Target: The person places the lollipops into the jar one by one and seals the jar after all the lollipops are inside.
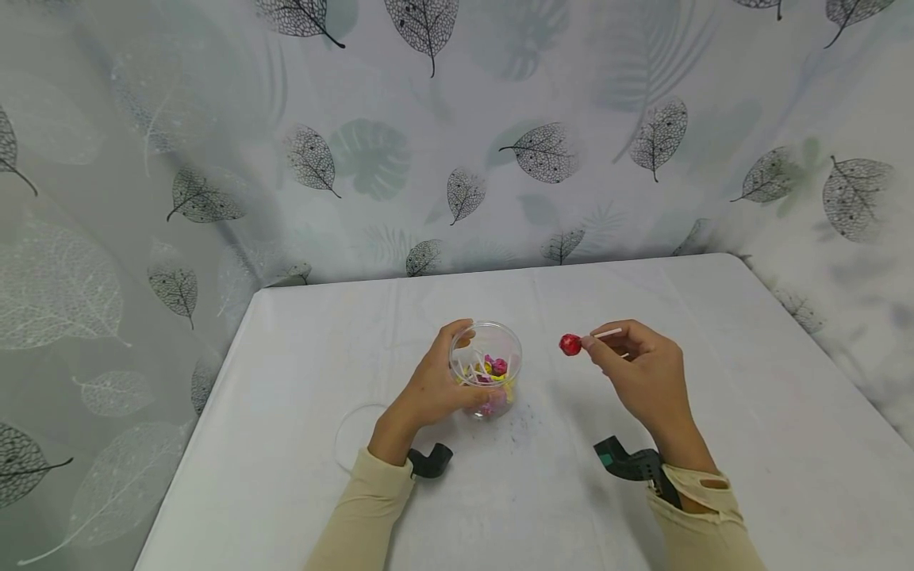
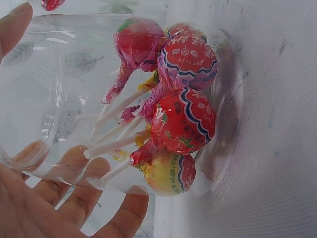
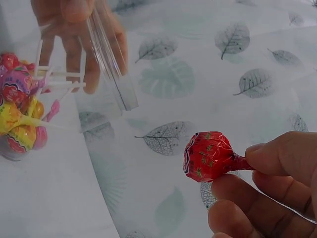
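My left hand (image 1: 435, 381) grips a clear plastic jar (image 1: 491, 327) around its side, thumb in front and fingers behind. Inside lie several wrapped lollipops (image 2: 183, 119) in red, pink and yellow, heads at the bottom and white sticks leaning toward the open mouth. To the right of the jar, my right hand (image 1: 646, 373) pinches a red-wrapped lollipop (image 3: 208, 156) just below its head, between thumb and forefinger. Its white stick (image 1: 609, 333) points back over the fingers. This lollipop is held above the table, apart from the jar.
A thin clear round lid (image 1: 359, 408) lies on the white-covered table (image 1: 543, 500), partly behind my left wrist. Leaf-patterned cloth (image 1: 457, 119) hangs behind the table and along both sides. Each wrist wears a black camera mount (image 1: 430, 461).
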`<state>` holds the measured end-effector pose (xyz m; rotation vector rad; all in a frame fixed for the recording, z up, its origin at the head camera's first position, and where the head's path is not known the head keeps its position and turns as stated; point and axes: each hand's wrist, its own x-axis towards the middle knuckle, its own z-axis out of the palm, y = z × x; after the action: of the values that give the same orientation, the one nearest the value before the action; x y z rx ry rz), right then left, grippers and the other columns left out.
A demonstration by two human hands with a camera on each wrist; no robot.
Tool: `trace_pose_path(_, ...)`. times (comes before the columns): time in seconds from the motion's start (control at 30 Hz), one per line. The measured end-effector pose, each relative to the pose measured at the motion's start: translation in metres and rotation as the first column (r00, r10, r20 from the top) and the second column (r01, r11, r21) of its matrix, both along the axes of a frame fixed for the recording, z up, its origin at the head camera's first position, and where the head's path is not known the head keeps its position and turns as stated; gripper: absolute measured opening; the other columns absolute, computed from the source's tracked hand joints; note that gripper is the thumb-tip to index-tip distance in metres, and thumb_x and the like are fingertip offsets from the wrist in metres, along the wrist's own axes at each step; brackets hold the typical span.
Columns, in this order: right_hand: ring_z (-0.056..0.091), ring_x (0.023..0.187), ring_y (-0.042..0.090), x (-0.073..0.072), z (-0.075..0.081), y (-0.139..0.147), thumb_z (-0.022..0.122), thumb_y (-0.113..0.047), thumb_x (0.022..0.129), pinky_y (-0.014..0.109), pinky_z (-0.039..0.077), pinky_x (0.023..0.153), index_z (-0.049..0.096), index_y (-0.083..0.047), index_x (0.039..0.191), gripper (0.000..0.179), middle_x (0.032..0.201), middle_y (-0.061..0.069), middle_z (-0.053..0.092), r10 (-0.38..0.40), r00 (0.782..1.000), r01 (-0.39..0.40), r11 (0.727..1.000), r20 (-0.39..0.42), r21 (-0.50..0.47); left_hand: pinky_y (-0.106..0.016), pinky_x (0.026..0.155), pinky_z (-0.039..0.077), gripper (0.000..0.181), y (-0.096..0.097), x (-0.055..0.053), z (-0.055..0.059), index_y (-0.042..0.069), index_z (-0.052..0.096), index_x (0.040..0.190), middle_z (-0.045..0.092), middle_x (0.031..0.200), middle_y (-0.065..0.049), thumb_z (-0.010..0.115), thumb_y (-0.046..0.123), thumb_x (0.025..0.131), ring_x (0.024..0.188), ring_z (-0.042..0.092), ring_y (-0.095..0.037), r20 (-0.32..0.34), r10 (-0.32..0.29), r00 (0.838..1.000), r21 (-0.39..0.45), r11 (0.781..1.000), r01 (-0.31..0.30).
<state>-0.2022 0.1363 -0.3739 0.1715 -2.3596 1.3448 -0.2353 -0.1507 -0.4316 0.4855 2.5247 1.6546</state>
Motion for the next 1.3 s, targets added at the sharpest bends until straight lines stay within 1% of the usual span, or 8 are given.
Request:
trace_pose_path(0.17,0.07,0.071,0.013,0.0007,0.0005,-0.001,0.075,-0.017,0.097,0.023,0.052,0.059,0.075,-0.006,0.101,0.011,0.089,0.01,0.078,0.008,1.0,-0.008,1.0,-0.005,-0.013,-0.06,0.116,0.033,0.11,0.0003,0.0001,-0.0001,0.024,0.031,0.159,0.047,0.158,-0.002,0.097,0.033,0.071,0.147,0.042,-0.032,-0.001,0.0,1.0,0.004,1.0,0.0)
trace_pose_path(0.3,0.068,0.07,0.009,0.002,0.001,-0.002,0.076,-0.017,0.097,0.025,0.052,0.058,0.076,-0.007,0.101,0.011,0.088,0.009,0.078,0.014,1.0,-0.014,1.0,-0.002,-0.022,-0.059,0.115,0.034,0.11,0.0004,-0.0002,-0.0003,0.025,0.031,0.159,0.048,0.157,0.0,0.097,0.033,0.07,0.145,0.043,-0.031,0.003,0.001,1.0,0.01,1.0,-0.001)
trace_pose_path(0.53,0.068,0.07,0.009,0.0029,0.0016,-0.0044,0.076,-0.018,0.097,0.025,0.052,0.059,0.076,-0.008,0.101,0.011,0.089,0.008,0.078,0.024,1.0,-0.025,0.999,-0.006,-0.035,-0.062,0.115,0.032,0.11,0.0001,-0.0005,-0.0007,0.024,0.03,0.159,0.047,0.159,-0.007,0.096,0.033,0.071,0.147,0.042,-0.032,-0.004,-0.003,1.0,0.004,1.0,0.003)
trace_pose_path(0.63,0.068,0.07,0.009,0.0032,0.0017,-0.0055,0.076,-0.018,0.097,0.025,0.052,0.059,0.076,-0.008,0.101,0.011,0.089,0.008,0.078,0.026,1.0,-0.027,0.999,-0.01,-0.035,-0.062,0.116,0.032,0.111,0.0,-0.0004,-0.0007,0.024,0.03,0.159,0.047,0.159,-0.006,0.096,0.034,0.071,0.147,0.042,-0.031,-0.006,-0.003,1.0,0.001,1.0,0.003)
trace_pose_path(0.8,0.068,0.07,0.009,0.004,0.0023,-0.007,0.076,-0.017,0.097,0.025,0.052,0.059,0.076,-0.007,0.101,0.011,0.089,0.008,0.078,0.033,0.999,-0.033,0.998,-0.01,-0.049,-0.061,0.115,0.033,0.112,0.0,0.0003,0.0,0.023,0.03,0.16,0.048,0.157,0.0,0.096,0.034,0.071,0.146,0.042,-0.031,-0.001,0.0,1.0,0.005,1.0,0.0)
trace_pose_path(0.93,0.068,0.07,0.01,0.0045,0.0031,-0.0077,0.076,-0.016,0.096,0.025,0.051,0.058,0.077,-0.008,0.101,0.01,0.088,0.007,0.078,0.035,0.999,-0.036,0.998,-0.014,-0.057,-0.062,0.115,0.032,0.112,-0.0002,0.0002,-0.0003,0.022,0.03,0.16,0.047,0.157,0.0,0.096,0.032,0.071,0.147,0.042,-0.033,-0.002,-0.002,1.0,0.007,1.0,0.002)
trace_pose_path(1.13,0.068,0.07,0.01,0.0054,0.0042,-0.0085,0.076,-0.016,0.096,0.025,0.052,0.058,0.077,-0.009,0.102,0.009,0.09,0.006,0.078,0.042,0.999,-0.043,0.997,-0.015,-0.065,-0.06,0.114,0.034,0.112,0.0001,-0.0006,-0.0008,0.023,0.031,0.16,0.048,0.157,0.002,0.096,0.031,0.07,0.145,0.043,-0.03,0.011,0.004,1.0,0.012,1.0,-0.005)
trace_pose_path(1.3,0.068,0.07,0.01,0.0061,0.0048,-0.0094,0.077,-0.015,0.096,0.025,0.051,0.058,0.077,-0.01,0.102,0.008,0.091,0.005,0.078,0.046,0.999,-0.047,0.997,-0.019,-0.066,-0.061,0.114,0.035,0.111,0.0003,-0.0008,-0.001,0.024,0.031,0.159,0.048,0.157,0.0,0.097,0.031,0.07,0.144,0.043,-0.03,0.01,0.003,1.0,0.013,1.0,-0.003)
